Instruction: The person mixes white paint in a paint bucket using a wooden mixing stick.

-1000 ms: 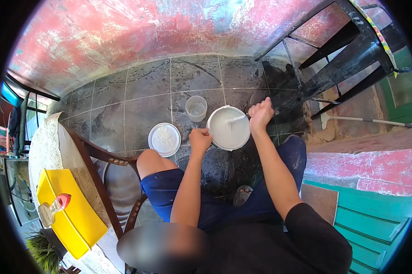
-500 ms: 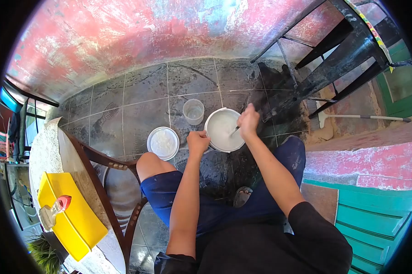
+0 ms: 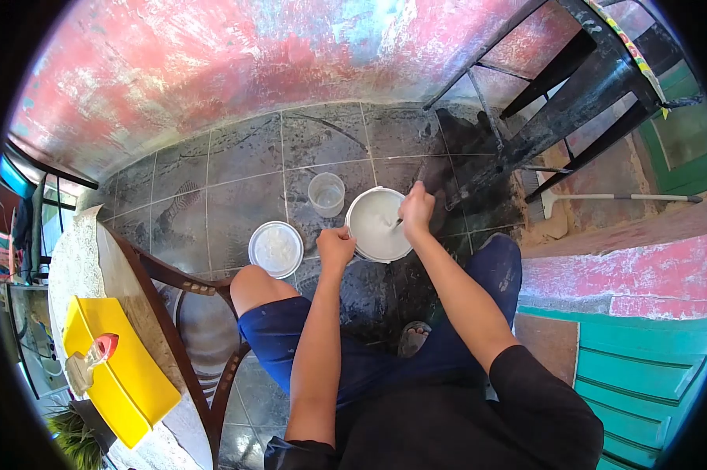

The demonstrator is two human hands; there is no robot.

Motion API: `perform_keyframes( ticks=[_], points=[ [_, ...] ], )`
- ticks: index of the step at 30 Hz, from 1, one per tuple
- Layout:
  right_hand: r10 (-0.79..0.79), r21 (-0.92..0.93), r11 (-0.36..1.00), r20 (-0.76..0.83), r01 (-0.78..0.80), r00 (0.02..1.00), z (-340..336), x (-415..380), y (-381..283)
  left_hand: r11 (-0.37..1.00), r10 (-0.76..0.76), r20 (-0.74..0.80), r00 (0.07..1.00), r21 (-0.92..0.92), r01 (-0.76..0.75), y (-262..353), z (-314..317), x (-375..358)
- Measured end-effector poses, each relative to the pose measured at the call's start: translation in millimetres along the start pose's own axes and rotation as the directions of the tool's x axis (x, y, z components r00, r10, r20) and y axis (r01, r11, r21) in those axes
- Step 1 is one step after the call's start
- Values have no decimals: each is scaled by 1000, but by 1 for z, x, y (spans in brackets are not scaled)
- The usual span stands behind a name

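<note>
A white bucket (image 3: 374, 227) of white liquid stands on the dark tiled floor between my knees. My left hand (image 3: 335, 246) grips its near rim. My right hand (image 3: 416, 209) is closed on a stirring stick (image 3: 398, 223) whose lower end dips into the liquid at the bucket's right side.
The bucket's white lid (image 3: 275, 248) lies on the floor to the left, with a clear plastic cup (image 3: 326, 193) behind it. A wooden chair (image 3: 193, 313) and a table with a yellow tray (image 3: 106, 368) stand at my left. A dark ladder (image 3: 542, 117) and a broom (image 3: 604, 200) lean at right.
My right hand has moved left and down over the bucket with the stick, circling in the liquid. My left hand has stayed on the rim.
</note>
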State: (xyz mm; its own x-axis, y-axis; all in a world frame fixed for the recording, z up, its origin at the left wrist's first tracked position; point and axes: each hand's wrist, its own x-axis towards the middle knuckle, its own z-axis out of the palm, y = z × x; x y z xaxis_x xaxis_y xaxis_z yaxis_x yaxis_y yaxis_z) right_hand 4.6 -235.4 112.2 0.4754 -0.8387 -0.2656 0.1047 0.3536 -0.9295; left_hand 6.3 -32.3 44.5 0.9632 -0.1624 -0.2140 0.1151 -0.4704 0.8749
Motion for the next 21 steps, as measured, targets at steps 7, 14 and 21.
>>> perform_keyframes(
  ticks=[7, 14, 21],
  points=[
    [-197, -114, 974, 11, 197, 980, -7, 18, 28, 992, 40, 71, 997, 120, -48, 8, -6, -2],
    [-18, 233, 972, 191, -27, 982, 3, 3, 4, 995, 14, 44, 999, 99, -19, 1, -2, -2],
    [116, 116, 984, 142, -133, 983, 17, -16, 7, 999, 6, 29, 1000, 35, -7, 5, -3, -2]
  ],
)
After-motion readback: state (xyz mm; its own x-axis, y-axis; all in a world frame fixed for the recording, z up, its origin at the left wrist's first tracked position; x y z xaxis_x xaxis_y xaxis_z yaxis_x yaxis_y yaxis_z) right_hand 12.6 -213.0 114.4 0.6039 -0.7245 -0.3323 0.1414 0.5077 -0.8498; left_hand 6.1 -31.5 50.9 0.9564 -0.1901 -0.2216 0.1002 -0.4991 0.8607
